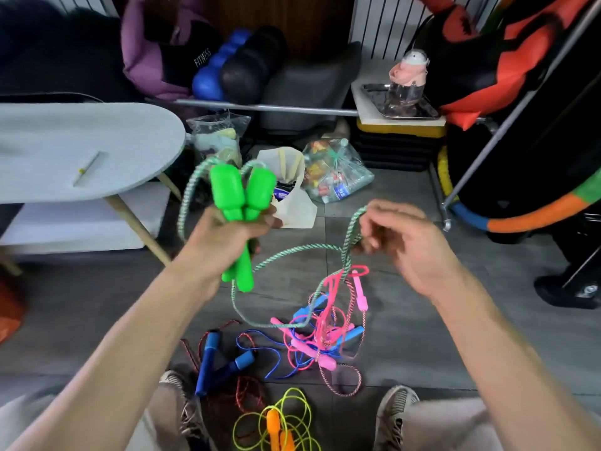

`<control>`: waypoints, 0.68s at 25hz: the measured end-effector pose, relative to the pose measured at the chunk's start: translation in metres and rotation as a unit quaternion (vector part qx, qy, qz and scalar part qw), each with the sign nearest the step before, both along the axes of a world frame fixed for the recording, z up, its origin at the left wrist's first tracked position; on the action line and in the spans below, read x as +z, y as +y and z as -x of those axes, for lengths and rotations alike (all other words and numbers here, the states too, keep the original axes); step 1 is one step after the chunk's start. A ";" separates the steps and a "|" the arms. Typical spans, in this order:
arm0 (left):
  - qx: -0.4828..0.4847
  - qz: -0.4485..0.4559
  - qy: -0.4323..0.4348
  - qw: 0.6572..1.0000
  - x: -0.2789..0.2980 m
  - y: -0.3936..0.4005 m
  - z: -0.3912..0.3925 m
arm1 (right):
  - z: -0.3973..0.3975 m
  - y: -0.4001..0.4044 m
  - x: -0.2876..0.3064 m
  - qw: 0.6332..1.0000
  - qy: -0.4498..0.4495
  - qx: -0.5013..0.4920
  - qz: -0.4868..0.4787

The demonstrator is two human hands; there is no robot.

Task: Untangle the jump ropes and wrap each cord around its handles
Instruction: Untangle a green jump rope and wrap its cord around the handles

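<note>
My left hand (224, 239) grips two bright green handles (242, 203) side by side, held upright above the floor. Their green-and-white braided cord (302, 248) loops from the handle tops and runs across to my right hand (403, 242), which pinches it. From there the cord drops into a tangle of pink and blue ropes (320, 333) on the floor. A rope with dark blue handles (221, 362) and a red cord lies lower left. An orange-handled rope with a yellow cord (276, 421) lies between my shoes.
A grey oval table (81, 148) stands at the left. Plastic bags (335, 170) and a white bag sit on the grey tiled floor ahead. Foam rollers, a purple bag and a black-orange punching bag (507, 60) line the back and right.
</note>
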State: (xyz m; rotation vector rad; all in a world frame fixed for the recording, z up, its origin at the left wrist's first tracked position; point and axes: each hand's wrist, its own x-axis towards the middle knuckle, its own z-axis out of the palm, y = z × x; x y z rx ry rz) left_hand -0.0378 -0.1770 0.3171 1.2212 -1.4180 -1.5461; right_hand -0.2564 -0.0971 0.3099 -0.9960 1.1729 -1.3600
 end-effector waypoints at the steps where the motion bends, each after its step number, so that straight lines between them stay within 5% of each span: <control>1: -0.027 0.001 -0.019 0.999 -0.006 0.005 0.007 | -0.002 0.001 0.008 0.997 -0.076 0.016 0.010; 5: -0.186 -0.049 -0.059 0.980 -0.029 0.024 0.029 | -0.009 0.006 0.021 0.969 -0.243 0.043 0.022; 9: -0.229 -0.102 0.018 0.968 -0.038 0.038 0.039 | -0.009 0.006 0.023 0.960 -0.276 -0.002 0.041; 13: -0.106 -0.173 0.084 0.976 -0.034 0.043 0.045 | -0.005 -0.003 0.009 0.985 -0.153 -0.066 -0.042; 17: -0.051 -0.199 0.165 0.965 -0.028 0.031 0.041 | -0.021 0.006 -0.014 0.978 0.096 0.102 -0.154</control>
